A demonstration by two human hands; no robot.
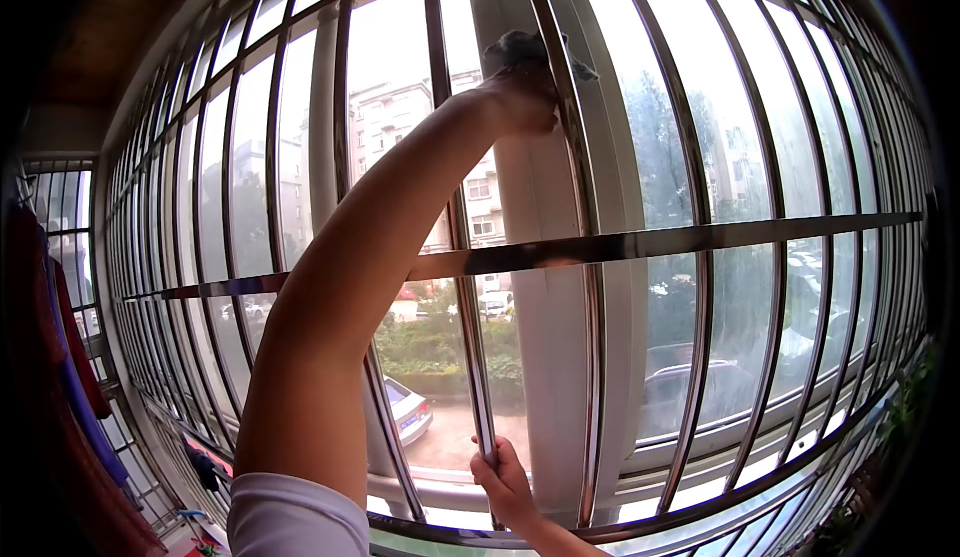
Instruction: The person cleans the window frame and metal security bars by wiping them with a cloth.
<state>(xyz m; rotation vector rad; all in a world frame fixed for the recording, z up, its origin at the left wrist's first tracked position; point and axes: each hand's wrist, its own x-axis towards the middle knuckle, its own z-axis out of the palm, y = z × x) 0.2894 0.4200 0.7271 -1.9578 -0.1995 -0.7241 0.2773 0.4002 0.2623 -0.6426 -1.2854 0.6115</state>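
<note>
My left arm, in a white sleeve, stretches up from the lower left. At its end, my left hand is closed on a dark grey cloth, high against the pale window frame post. A metal bar crosses in front of this hand, and its fingers are partly hidden. Low down near the middle, my right hand is wrapped around an upright metal bar. Its forearm comes in from the bottom right.
A horizontal rail crosses the grille of upright bars. Window glass stands behind it on the right. Dark red and blue clothes hang at the far left. Green plants are at the right edge. Outside are buildings and a parked car.
</note>
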